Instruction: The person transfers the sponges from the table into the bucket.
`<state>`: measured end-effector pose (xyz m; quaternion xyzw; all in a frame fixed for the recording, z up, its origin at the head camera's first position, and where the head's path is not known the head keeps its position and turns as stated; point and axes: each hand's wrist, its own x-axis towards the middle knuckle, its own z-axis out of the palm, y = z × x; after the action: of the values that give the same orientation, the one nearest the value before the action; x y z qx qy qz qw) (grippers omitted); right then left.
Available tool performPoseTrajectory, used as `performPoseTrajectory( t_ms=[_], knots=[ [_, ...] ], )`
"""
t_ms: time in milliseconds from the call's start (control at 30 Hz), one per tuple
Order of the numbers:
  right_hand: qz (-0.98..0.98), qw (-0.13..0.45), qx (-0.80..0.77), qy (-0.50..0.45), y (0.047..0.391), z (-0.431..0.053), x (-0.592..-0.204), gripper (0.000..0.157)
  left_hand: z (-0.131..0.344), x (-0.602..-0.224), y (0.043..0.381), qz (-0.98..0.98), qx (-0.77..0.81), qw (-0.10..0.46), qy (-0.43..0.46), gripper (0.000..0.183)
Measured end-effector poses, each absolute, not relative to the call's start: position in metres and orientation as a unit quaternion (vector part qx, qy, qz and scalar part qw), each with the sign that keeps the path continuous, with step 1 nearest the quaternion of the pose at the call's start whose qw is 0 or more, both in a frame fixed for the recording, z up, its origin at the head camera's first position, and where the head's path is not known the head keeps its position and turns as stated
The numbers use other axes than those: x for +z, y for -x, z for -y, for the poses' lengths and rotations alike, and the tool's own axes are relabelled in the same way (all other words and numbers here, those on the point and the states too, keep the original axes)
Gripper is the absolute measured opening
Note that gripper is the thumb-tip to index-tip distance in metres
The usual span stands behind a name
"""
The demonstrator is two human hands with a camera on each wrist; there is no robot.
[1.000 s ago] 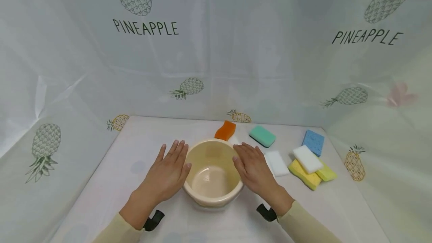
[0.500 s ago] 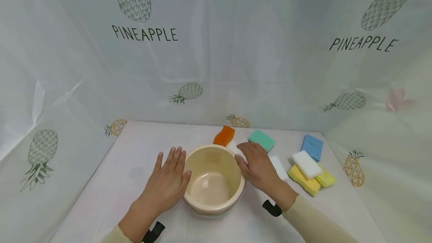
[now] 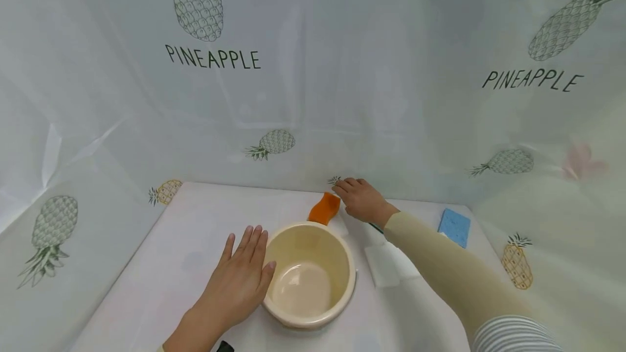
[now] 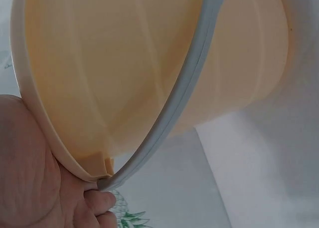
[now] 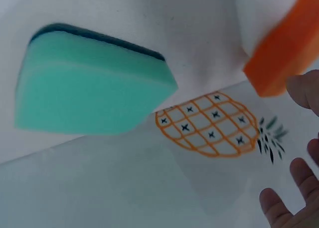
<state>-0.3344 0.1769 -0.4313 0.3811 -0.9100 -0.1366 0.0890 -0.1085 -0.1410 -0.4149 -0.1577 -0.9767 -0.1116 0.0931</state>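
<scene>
Head view: shows cream bucket (image 3: pixel 308 244) at 6 o'clock, straight-fingered left hand (image 3: pixel 239 278) at its 9, right hand (image 3: pixel 363 200) at its 1, near orange sponge (image 3: pixel 324 209). Left wrist: shows bucket rim against palm at 8. Right wrist: shows fingers (image 5: pixel 303 175) parted, gripping nothing, at 4; orange sponge at 2 (thumb overlapping, contact impossible to tell); green sponge (image 5: pixel 94 88) at 10 o'clock.

The bucket (image 3: pixel 293 246) looks like smooth plastic, softly glossy inside, its grey handle (image 4: pixel 175 101) plastic-looking with a duller sheen. Just beyond the bucket, the orange sponge (image 3: pixel 324 208) looks matt; beyond it to the right, the green sponge (image 5: pixel 84 93) is matt foam with a dark layer (image 5: pixel 99 37). Farther right of the bucket, the blue sponge (image 3: pixel 455 227) looks porous. Behind the bucket, the hanging sheet (image 3: pixel 362 107) has a creased, plasticky sheen.
</scene>
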Motion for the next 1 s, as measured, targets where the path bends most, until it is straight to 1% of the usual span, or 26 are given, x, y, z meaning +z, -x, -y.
performPoseTrajectory(
  t_ms=[167,367,500,733,833,900,1000],
  knots=[
    [0.895,0.071,-0.178,-0.404,0.351,-0.157,-0.456,0.049,0.143,-0.417,0.104,0.977,-0.109,0.093,0.157,0.066],
    [0.888,0.062,-0.223,-0.396,0.362,-0.147,-0.466,0.057,0.143,-0.418,0.105,0.977,-0.117,0.097,0.152,0.067],
    [0.890,0.052,-0.219,-0.397,0.368,-0.147,-0.469,0.056,0.142,-0.417,0.108,0.976,-0.121,0.093,0.153,0.067],
    [0.896,0.058,-0.181,-0.401,0.366,-0.168,-0.466,0.039,0.139,-0.416,0.107,0.976,-0.121,0.092,0.158,0.067],
    [0.910,0.066,-0.158,-0.378,0.363,-0.182,-0.461,0.041,0.139,-0.417,0.107,0.974,-0.131,0.088,0.161,0.067],
    [0.920,0.077,-0.139,-0.358,0.360,-0.191,-0.456,0.046,0.141,-0.418,0.108,0.973,-0.137,0.085,0.164,0.067],
    [0.928,0.104,-0.114,-0.339,0.351,-0.204,-0.448,0.049,0.146,-0.418,0.110,0.972,-0.142,0.081,0.166,0.067]
  ],
)
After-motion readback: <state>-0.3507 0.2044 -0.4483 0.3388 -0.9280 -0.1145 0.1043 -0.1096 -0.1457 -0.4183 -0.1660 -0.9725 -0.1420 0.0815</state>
